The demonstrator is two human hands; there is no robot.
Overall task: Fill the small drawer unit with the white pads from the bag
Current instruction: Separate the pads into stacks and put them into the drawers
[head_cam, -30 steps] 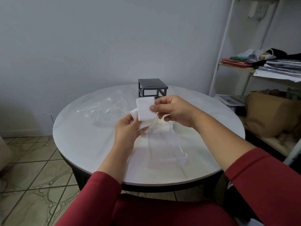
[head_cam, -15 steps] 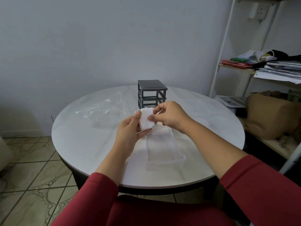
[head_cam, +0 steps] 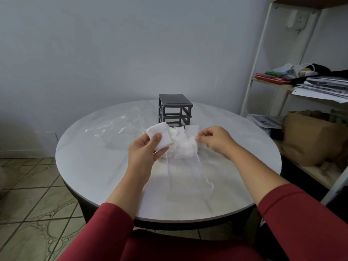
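One white pad (head_cam: pixel 160 136) now thumb-pinched in L hand (head_cam: pixel 144 150) alone; R hand (head_cam: pixel 213 140) at pile (head_cam: pixel 182 148), curled, hold unclear, prob. next pick.

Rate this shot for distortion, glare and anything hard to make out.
Head view: the wide lens bows the shelf post and table rim; light soft and dim, faint glare on the clear bag; the clear drawer almost vanishes on the pale top, and the white pads merge together.
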